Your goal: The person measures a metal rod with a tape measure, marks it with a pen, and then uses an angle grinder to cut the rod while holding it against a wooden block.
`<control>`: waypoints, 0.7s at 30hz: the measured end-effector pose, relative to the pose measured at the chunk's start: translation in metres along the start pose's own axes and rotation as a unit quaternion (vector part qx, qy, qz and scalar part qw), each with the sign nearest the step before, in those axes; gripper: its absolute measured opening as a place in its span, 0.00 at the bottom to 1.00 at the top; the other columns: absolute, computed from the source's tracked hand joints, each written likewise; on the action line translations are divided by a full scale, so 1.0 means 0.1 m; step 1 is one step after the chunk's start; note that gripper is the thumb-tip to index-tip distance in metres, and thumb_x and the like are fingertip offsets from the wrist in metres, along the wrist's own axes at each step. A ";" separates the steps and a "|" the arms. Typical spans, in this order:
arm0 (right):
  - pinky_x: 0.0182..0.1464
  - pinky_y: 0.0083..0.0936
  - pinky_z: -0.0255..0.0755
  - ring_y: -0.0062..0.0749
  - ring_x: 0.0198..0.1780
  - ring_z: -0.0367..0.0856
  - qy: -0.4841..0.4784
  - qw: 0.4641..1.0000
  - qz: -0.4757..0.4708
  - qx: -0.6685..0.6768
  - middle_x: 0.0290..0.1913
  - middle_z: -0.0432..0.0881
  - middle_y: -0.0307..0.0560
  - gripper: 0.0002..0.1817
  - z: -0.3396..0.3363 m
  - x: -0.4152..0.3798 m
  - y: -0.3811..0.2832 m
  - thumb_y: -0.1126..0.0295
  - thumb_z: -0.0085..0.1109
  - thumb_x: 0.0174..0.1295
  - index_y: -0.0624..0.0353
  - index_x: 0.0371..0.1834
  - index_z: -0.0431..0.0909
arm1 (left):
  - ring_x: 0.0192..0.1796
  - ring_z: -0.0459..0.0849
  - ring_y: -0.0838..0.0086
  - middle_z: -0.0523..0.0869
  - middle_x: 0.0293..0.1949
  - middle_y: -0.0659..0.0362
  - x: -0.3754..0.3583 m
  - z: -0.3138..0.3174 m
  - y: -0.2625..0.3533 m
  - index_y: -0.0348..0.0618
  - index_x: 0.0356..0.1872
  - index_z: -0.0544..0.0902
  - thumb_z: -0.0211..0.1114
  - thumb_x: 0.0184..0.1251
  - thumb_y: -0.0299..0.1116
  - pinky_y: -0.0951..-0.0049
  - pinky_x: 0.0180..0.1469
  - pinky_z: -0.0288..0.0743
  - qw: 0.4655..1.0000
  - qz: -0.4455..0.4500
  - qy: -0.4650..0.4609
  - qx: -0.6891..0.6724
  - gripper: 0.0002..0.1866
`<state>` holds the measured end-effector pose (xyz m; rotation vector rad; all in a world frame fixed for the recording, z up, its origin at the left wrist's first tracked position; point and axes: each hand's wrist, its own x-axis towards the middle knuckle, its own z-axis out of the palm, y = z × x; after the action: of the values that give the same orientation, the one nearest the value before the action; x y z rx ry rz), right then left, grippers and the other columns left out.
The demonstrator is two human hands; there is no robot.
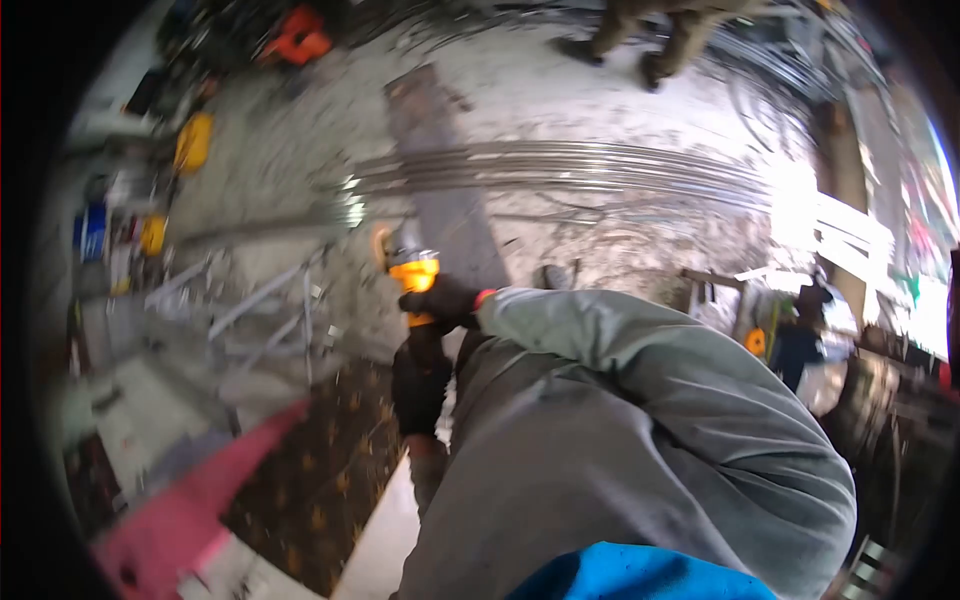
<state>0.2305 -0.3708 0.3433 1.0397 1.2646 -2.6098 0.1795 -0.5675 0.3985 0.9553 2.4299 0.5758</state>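
And here is the grinder [415,275], yellow and bright, over the left edge of the plank [460,230] towards its near end! The right hand [445,298], dark-gloved with a red band at the wrist, is wrapped firmly around the yellow body. Right behind it comes the left hand [420,380], gloved too, up at the tail of the tool; whether its fingers close on it, I cannot tell, with so much dark on dark. Out front, the disc [380,245] sits just on the near side of the rods [560,165], close to their left ends; blur hides any contact.

Those rods, a shiny bundle, lie straight across the plank and run on towards the right edge of the floor [270,130]. What a glare on their right ends! Over to the left edge of the floor: a yellow can [195,142], a blue box [90,233] nearer, and a metal frame [260,320] nearer still. In the near left corner, a red sheet [190,500]. At the far edge, an orange thing [300,35] towards the left and another person's legs [685,40] towards the right, both smeared by blur.
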 end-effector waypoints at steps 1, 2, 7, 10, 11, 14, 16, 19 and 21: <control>0.40 0.36 0.86 0.33 0.40 0.91 -0.014 1.000 -0.005 0.022 0.39 0.90 0.46 0.25 0.07 0.19 0.23 0.51 0.81 0.56 0.59 0.47 0.87 | 0.48 0.89 0.49 0.88 0.47 0.46 0.00 0.07 -0.08 0.41 0.61 0.80 0.77 0.64 0.48 0.51 0.48 0.83 0.995 0.023 0.046 0.087 0.30; 0.42 0.34 0.85 0.32 0.40 0.91 -0.032 0.998 0.025 0.042 0.40 0.90 0.46 0.27 0.16 0.30 0.36 0.51 0.81 0.56 0.60 0.50 0.87 | 0.54 0.88 0.43 0.87 0.51 0.44 0.04 0.11 -0.08 0.42 0.62 0.80 0.77 0.63 0.49 0.48 0.51 0.83 0.988 -0.013 0.055 0.143 0.32; 0.47 0.31 0.84 0.29 0.42 0.91 -0.086 0.995 -0.001 -0.058 0.42 0.91 0.46 0.25 0.51 0.24 0.37 0.54 0.78 0.62 0.62 0.53 0.87 | 0.56 0.88 0.45 0.88 0.52 0.46 0.24 0.10 -0.22 0.44 0.62 0.80 0.80 0.59 0.46 0.50 0.54 0.83 0.986 -0.147 0.079 0.018 0.32; 0.51 0.30 0.83 0.26 0.49 0.89 -0.095 0.983 0.024 -0.153 0.51 0.91 0.44 0.29 0.57 0.39 0.32 0.53 0.77 0.66 0.62 0.62 0.83 | 0.52 0.90 0.47 0.89 0.49 0.49 0.35 0.18 -0.64 0.44 0.58 0.80 0.82 0.57 0.43 0.52 0.50 0.84 0.985 -0.130 0.060 -0.092 0.30; 0.51 0.30 0.83 0.26 0.49 0.89 -0.085 0.984 0.034 -0.153 0.51 0.91 0.44 0.29 0.60 0.44 0.34 0.53 0.77 0.66 0.62 0.62 0.83 | 0.48 0.91 0.51 0.90 0.47 0.50 0.37 0.22 -0.75 0.43 0.55 0.80 0.82 0.57 0.42 0.54 0.48 0.85 0.975 -0.149 0.056 -0.153 0.28; 0.48 0.30 0.83 0.28 0.44 0.91 -0.079 0.988 0.008 -0.130 0.44 0.93 0.47 0.24 0.53 0.71 0.59 0.51 0.76 0.65 0.58 0.54 0.88 | 0.41 0.91 0.60 0.90 0.42 0.53 0.58 0.37 -0.84 0.41 0.52 0.80 0.82 0.57 0.39 0.59 0.43 0.84 0.940 -0.190 0.043 -0.280 0.26; 0.51 0.31 0.83 0.33 0.44 0.92 -0.155 0.959 -0.030 -0.235 0.41 0.92 0.46 0.23 0.25 1.05 0.73 0.48 0.72 0.68 0.55 0.54 0.88 | 0.38 0.90 0.66 0.89 0.40 0.54 0.67 0.36 -0.95 0.41 0.50 0.80 0.82 0.56 0.37 0.62 0.41 0.84 0.925 -0.196 0.029 -0.324 0.25; 0.51 0.34 0.81 0.38 0.45 0.89 -0.117 0.876 -0.121 -0.453 0.40 0.88 0.47 0.16 -0.17 1.16 0.64 0.53 0.68 0.74 0.56 0.49 0.88 | 0.36 0.87 0.69 0.88 0.37 0.55 0.74 0.44 -1.05 0.39 0.48 0.79 0.80 0.57 0.35 0.64 0.39 0.81 0.922 -0.223 0.012 -0.316 0.22; 0.50 0.34 0.80 0.37 0.44 0.86 -0.025 0.762 -0.284 -0.582 0.38 0.85 0.48 0.13 -0.71 1.35 0.89 0.59 0.67 0.76 0.59 0.43 0.87 | 0.35 0.87 0.68 0.88 0.36 0.55 0.76 0.49 -1.18 0.39 0.48 0.79 0.80 0.57 0.35 0.64 0.38 0.81 0.929 -0.223 0.013 -0.295 0.22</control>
<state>0.1939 -0.3486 0.1720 0.3211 2.8464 -1.3397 0.0961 -0.5824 0.2762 0.1418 2.1715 1.0565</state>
